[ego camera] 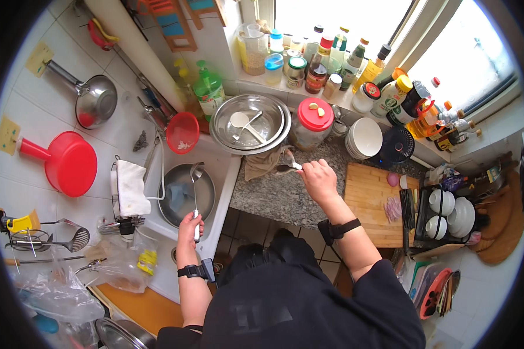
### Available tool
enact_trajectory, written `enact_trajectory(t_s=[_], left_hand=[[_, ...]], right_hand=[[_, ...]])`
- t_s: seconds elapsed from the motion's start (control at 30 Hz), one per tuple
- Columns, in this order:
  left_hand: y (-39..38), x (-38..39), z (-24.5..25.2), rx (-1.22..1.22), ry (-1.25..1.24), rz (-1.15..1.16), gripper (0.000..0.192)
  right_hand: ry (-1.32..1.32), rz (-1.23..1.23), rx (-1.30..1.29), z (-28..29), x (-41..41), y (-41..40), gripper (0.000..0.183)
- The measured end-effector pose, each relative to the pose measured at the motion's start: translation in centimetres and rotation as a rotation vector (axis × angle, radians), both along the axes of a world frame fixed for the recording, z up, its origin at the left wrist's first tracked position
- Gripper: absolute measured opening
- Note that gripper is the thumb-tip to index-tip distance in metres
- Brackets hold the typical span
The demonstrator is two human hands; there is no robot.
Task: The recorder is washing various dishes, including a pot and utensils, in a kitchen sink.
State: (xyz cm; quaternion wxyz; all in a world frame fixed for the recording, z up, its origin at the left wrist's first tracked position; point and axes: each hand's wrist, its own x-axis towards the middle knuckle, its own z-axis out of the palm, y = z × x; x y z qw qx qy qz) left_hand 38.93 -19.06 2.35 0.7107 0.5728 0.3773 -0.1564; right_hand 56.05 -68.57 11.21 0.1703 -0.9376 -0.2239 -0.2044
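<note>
My left hand (190, 229) grips the handle of a metal ladle (196, 173), whose bowl hangs over a round metal basin (207, 192) in the sink. A blue cloth (179, 196) lies in that basin. Above the granite counter (270, 196), my right hand (319, 178) is closed on the handle end of a metal spoon (284, 169); a clear object beside its fingers is hard to make out. A brown cloth (260, 165) lies just left of the spoon. Behind it, nested steel bowls (218, 120) hold a white scoop (244, 124) and a metal utensil.
To the right are a wooden cutting board (362, 205) with chopped onion (393, 208) and a black-handled knife (406, 218), stacked white bowls (364, 137) and a dish rack (423, 209). A red-lidded jar (315, 114) bears garlic cloves. Bottles line the windowsill; a faucet hose arches beside the sink (227, 187).
</note>
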Motion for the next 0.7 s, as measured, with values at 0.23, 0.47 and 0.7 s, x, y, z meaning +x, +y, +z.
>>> enact_trajectory(t_s=[0.23,0.47,0.7], left_hand=[[-7.1,2.8,-0.1,0.014,0.034,0.048,0.030],[-9.2,2.7,-2.4,0.052,0.056,0.081,0.026],[-8.8,2.4,-9.0,0.314,0.218,-0.003,0.040]], right_hand=[[0.069,0.057,-0.052,-1.9,3.1,-6.9,0.025],[0.774,0.005,0.347,-4.3,4.3,-9.6,0.037],[1.151,0.081,0.741,-5.4,5.0,-9.1,0.038]])
